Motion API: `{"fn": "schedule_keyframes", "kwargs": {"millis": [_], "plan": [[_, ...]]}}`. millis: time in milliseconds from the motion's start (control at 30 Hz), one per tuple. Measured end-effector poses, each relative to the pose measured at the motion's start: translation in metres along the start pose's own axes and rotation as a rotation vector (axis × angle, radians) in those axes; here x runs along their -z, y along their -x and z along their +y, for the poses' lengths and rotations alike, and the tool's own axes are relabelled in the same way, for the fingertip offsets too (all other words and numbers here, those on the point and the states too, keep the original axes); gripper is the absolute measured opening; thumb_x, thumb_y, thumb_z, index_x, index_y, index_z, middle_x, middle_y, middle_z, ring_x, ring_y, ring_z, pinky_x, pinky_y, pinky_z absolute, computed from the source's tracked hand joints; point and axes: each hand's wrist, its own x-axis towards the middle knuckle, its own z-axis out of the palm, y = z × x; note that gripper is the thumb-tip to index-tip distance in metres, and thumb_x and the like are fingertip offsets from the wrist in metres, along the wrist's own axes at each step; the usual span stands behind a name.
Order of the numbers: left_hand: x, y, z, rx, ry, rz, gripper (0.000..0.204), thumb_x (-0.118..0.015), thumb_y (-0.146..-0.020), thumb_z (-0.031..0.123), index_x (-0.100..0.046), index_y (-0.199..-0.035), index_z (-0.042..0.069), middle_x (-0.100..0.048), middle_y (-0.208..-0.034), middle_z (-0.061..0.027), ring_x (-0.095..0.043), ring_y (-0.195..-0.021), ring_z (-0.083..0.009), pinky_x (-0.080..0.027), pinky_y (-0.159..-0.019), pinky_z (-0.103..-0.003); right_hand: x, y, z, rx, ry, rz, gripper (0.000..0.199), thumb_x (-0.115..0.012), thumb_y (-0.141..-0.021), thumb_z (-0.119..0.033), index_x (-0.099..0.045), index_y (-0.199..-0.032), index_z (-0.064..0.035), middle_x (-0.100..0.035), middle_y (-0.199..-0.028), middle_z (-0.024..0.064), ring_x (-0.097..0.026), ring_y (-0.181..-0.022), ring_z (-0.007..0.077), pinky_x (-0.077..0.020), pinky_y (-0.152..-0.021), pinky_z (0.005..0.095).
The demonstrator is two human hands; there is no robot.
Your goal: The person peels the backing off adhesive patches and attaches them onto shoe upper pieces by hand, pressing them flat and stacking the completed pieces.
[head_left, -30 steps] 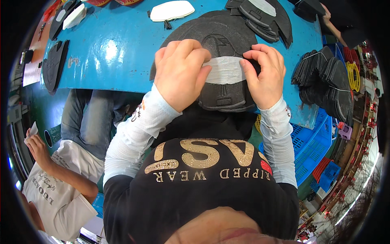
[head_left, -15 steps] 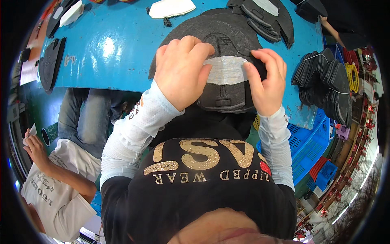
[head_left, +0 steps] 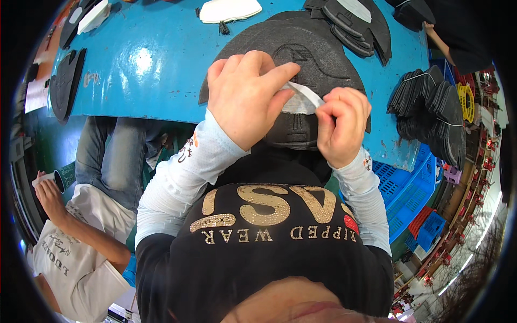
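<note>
A black padded piece [head_left: 293, 130] with stitched lines lies at the table's near edge, over larger black curved pieces [head_left: 331, 54]. Across it runs a white strip [head_left: 308, 96], its right part lifted and folded back toward the left. My right hand [head_left: 343, 126] pinches the raised end between thumb and fingers. My left hand [head_left: 245, 99] rests over the left part of the strip and the black pieces, index finger and thumb pointing right and apart. The strip's left end is hidden under that hand.
Stacks of black pieces, some tied, stand at the right edge [head_left: 425, 102] and far right [head_left: 353, 24]. A white pad [head_left: 229, 9] lies at the far side of the blue table [head_left: 145, 86]. Blue crates [head_left: 406, 183] stand below right. Another person [head_left: 81, 247] sits at left.
My right hand has closed on the strip's right end and pulled it up and leftward off the black piece. The left hand has shifted slightly, its index finger reaching further right.
</note>
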Motion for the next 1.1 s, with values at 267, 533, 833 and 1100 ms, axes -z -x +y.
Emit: {"fn": "schedule_keyframes", "kwargs": {"millis": [267, 533, 833, 1100], "plan": [[-0.01, 0.011, 0.007, -0.142, -0.202, 0.18, 0.016, -0.068, -0.073, 0.013, -0.063, -0.088, 0.015, -0.061, -0.095, -0.0027, -0.06, -0.089, -0.0213, -0.032, -0.1, -0.051, 0.009, 0.01, -0.007, 0.05, -0.153, -0.011, 0.025, -0.071, -0.077, -0.018, -0.054, -0.093, -0.0098, -0.059, -0.096, 0.0065, -0.055, -0.088, 0.0256, -0.0386, -0.08, 0.0374], [-0.006, 0.024, 0.009, -0.188, -0.205, 0.106, 0.016, -0.065, -0.071, 0.01, -0.058, -0.086, 0.011, -0.062, -0.11, -0.008, -0.061, -0.102, -0.0254, -0.032, -0.101, -0.056, 0.008, 0.01, -0.011, -0.092, -0.033, -0.011, 0.036, -0.078, -0.063, -0.01, -0.064, -0.096, -0.0094, -0.062, -0.099, 0.0035, -0.056, -0.087, 0.0255, -0.0404, -0.077, 0.0344], [-0.006, 0.04, -0.006, -0.243, 0.003, 0.015, 0.017, -0.063, -0.071, 0.002, -0.052, -0.082, 0.007, -0.058, -0.117, -0.0163, -0.054, -0.116, -0.0374, -0.028, -0.102, -0.062, 0.016, 0.015, -0.015, 0.154, -0.147, -0.019, 0.031, -0.075, -0.059, -0.01, -0.063, -0.087, -0.0143, -0.062, -0.097, 0.0, -0.055, -0.086, 0.0211, -0.042, -0.072, 0.0328], [-0.006, 0.055, -0.017, -0.394, 0.126, 0.124, 0.028, -0.069, -0.062, 0.011, -0.058, -0.088, 0.01, -0.058, -0.107, -0.0108, -0.056, -0.109, -0.0336, -0.025, -0.105, -0.061, 0.021, 0.015, -0.019, 0.113, -0.268, -0.059, 0.027, -0.076, -0.067, -0.013, -0.058, -0.088, -0.0127, -0.062, -0.097, 0.0022, -0.058, -0.088, 0.0231, -0.0449, -0.073, 0.0352]]}}
